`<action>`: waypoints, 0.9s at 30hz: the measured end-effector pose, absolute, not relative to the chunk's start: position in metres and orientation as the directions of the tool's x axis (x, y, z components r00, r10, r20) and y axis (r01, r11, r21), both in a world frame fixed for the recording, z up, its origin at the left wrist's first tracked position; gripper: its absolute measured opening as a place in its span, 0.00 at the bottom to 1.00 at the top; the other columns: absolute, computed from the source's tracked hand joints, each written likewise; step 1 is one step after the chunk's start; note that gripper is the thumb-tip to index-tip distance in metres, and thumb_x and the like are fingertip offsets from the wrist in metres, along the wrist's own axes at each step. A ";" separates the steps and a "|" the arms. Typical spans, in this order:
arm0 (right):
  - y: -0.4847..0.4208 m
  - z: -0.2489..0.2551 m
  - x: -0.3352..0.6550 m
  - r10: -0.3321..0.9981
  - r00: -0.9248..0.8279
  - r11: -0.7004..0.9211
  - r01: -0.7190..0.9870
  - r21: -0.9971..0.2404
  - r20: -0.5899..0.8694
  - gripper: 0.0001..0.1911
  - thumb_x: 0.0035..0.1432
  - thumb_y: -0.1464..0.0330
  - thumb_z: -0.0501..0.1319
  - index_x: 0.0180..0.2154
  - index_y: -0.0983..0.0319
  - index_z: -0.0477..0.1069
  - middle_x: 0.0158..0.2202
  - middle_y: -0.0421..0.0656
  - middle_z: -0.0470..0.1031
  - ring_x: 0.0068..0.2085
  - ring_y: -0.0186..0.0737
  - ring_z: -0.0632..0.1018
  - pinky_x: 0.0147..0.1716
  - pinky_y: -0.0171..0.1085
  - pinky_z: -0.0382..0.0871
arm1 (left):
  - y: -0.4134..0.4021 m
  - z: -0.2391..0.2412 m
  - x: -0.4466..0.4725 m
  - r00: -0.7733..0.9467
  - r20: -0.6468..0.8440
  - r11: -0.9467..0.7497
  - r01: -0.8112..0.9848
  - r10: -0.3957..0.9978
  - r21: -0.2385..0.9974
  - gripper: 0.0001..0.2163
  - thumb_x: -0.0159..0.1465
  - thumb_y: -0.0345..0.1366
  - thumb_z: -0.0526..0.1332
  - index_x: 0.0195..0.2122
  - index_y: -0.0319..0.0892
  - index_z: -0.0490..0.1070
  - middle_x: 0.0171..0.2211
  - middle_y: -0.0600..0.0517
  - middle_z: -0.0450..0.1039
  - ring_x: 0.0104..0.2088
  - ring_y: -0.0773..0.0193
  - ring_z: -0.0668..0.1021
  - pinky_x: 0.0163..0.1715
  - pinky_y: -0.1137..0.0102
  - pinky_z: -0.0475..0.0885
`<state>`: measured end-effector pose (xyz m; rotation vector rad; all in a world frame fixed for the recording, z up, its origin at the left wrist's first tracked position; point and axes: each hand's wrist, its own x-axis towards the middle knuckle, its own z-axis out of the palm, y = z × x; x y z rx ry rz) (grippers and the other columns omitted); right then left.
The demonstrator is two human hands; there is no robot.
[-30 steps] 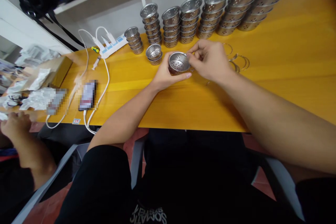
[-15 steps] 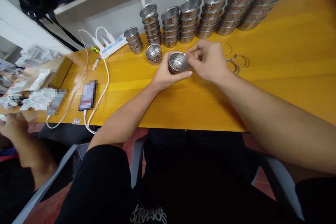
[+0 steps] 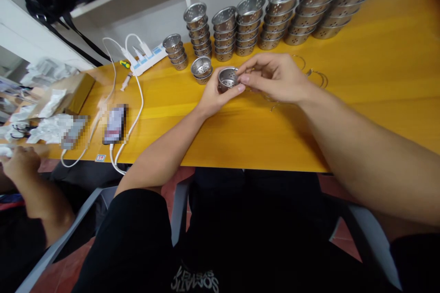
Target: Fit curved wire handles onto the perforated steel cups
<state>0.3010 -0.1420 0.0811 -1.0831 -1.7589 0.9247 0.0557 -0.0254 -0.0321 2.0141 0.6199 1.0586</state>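
Note:
My left hand (image 3: 216,97) is wrapped round a small perforated metal cup (image 3: 227,78) and holds it just above the yellow table (image 3: 240,132). At the cup's right rim my right hand (image 3: 275,78) pinches its fingers together; a thin wire piece seems to be in them, but I cannot make it out. Loose wire rings (image 3: 318,78) lie on the table just right of my right hand. A short stack of two cups (image 3: 201,68) stands directly left of the held cup.
Several stacks of perforated cups (image 3: 261,23) line the table's far edge. A white power strip (image 3: 146,57) with cables, a phone (image 3: 115,123) and white packets (image 3: 51,128) lie at the left. Another person's hand (image 3: 20,165) is at the left edge.
The held cup has shifted slightly left and tilted away. My right hand has moved left and lower, over the cup's rim. The other person's hand shifted a little.

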 end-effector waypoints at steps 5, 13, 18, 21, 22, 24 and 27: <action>-0.142 0.085 0.302 0.928 -0.275 0.328 0.281 -0.902 0.252 0.43 0.55 0.16 0.81 0.44 0.44 0.83 0.38 0.44 0.83 0.40 0.57 0.83 0.48 0.62 0.85 | -0.029 -0.029 0.058 0.532 0.464 -0.570 0.043 0.709 0.821 0.52 0.64 0.82 0.83 0.74 0.50 0.75 0.71 0.40 0.83 0.78 0.34 0.85 0.88 0.31 0.77; -0.130 0.070 0.298 0.923 -0.241 0.345 0.178 -0.922 0.299 0.42 0.55 0.22 0.88 0.40 0.48 0.81 0.32 0.43 0.80 0.33 0.51 0.78 0.37 0.53 0.77 | -0.023 -0.042 0.062 0.578 0.528 -0.682 0.070 0.622 0.728 0.51 0.73 0.79 0.76 0.81 0.48 0.66 0.75 0.37 0.77 0.81 0.35 0.81 0.90 0.35 0.73; -0.123 0.059 0.302 0.894 -0.285 0.378 0.064 -0.924 0.346 0.37 0.56 0.31 0.94 0.39 0.50 0.84 0.29 0.41 0.77 0.31 0.44 0.71 0.32 0.48 0.69 | -0.021 -0.047 0.062 0.578 0.538 -0.704 0.090 0.613 0.705 0.49 0.76 0.77 0.75 0.81 0.48 0.63 0.74 0.39 0.76 0.78 0.38 0.82 0.89 0.36 0.73; -0.123 0.058 0.302 0.896 -0.286 0.365 0.036 -0.930 0.340 0.34 0.58 0.36 0.96 0.40 0.50 0.84 0.29 0.40 0.78 0.33 0.44 0.72 0.34 0.48 0.70 | -0.021 -0.050 0.061 0.585 0.539 -0.720 0.114 0.606 0.685 0.47 0.79 0.74 0.74 0.83 0.48 0.62 0.75 0.39 0.75 0.79 0.38 0.82 0.89 0.37 0.73; -0.123 0.058 0.301 0.898 -0.283 0.359 0.028 -0.933 0.337 0.33 0.58 0.37 0.96 0.39 0.50 0.85 0.30 0.40 0.78 0.33 0.45 0.73 0.34 0.49 0.70 | -0.020 -0.051 0.061 0.590 0.540 -0.726 0.118 0.600 0.677 0.47 0.79 0.74 0.73 0.84 0.48 0.60 0.76 0.38 0.75 0.80 0.38 0.81 0.89 0.37 0.73; -0.123 0.057 0.301 0.902 -0.278 0.350 0.020 -0.936 0.331 0.33 0.56 0.39 0.97 0.39 0.50 0.85 0.31 0.41 0.79 0.34 0.47 0.75 0.34 0.49 0.71 | -0.018 -0.054 0.060 0.599 0.548 -0.740 0.116 0.584 0.663 0.47 0.81 0.73 0.72 0.86 0.48 0.58 0.77 0.38 0.74 0.82 0.37 0.80 0.90 0.36 0.72; -0.123 0.057 0.300 0.900 -0.273 0.360 0.033 -0.932 0.338 0.33 0.56 0.39 0.97 0.38 0.50 0.85 0.33 0.42 0.80 0.35 0.48 0.77 0.35 0.50 0.72 | -0.016 -0.056 0.059 0.603 0.560 -0.754 0.107 0.568 0.649 0.47 0.81 0.73 0.72 0.87 0.50 0.58 0.78 0.38 0.74 0.83 0.36 0.79 0.90 0.35 0.71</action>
